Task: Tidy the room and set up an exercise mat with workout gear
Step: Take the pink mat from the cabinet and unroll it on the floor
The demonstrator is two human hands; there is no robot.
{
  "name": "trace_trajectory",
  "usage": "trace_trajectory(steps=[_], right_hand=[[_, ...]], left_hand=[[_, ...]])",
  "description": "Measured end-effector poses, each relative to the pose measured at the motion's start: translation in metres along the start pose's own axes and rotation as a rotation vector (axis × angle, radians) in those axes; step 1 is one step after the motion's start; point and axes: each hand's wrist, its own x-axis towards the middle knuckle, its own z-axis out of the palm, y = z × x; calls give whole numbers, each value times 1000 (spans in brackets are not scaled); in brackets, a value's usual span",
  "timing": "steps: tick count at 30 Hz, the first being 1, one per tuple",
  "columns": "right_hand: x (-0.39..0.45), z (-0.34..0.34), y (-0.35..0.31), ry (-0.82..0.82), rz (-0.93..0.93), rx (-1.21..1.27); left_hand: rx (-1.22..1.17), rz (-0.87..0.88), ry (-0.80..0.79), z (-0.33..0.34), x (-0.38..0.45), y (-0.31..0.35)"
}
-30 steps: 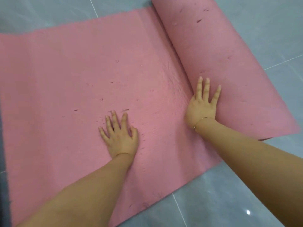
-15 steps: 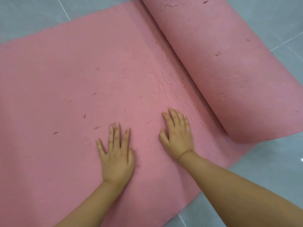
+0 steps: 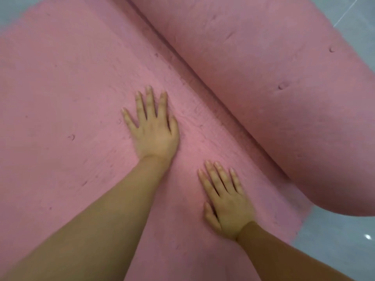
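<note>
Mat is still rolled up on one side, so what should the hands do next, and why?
Probably push the roll farther open. Both the left hand and right hand lie flat on the mat, off the roll, and much stays wound.

No readable text, label, brand or number shows anywhere (the pink mat (image 3: 71, 82) is unmarked).

hands (image 3: 190, 169) on mat (image 3: 60, 88), roll (image 3: 274, 88) right
</note>
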Motion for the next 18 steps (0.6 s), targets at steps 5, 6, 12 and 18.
trace_trajectory(steps=[5,6,12,18], right_hand=[[2,0,3,-1,16,21],[1,1,4,4,20,23],[10,-11,3,92,73,229],[74,-47,34,418,363,552]], left_hand=[[-25,-21,-7,-1,2,1],[-29,-22,-4,-1,2,3],[-12,-42,-19,-7,5,5],[30,-53,-18,-7,5,6]])
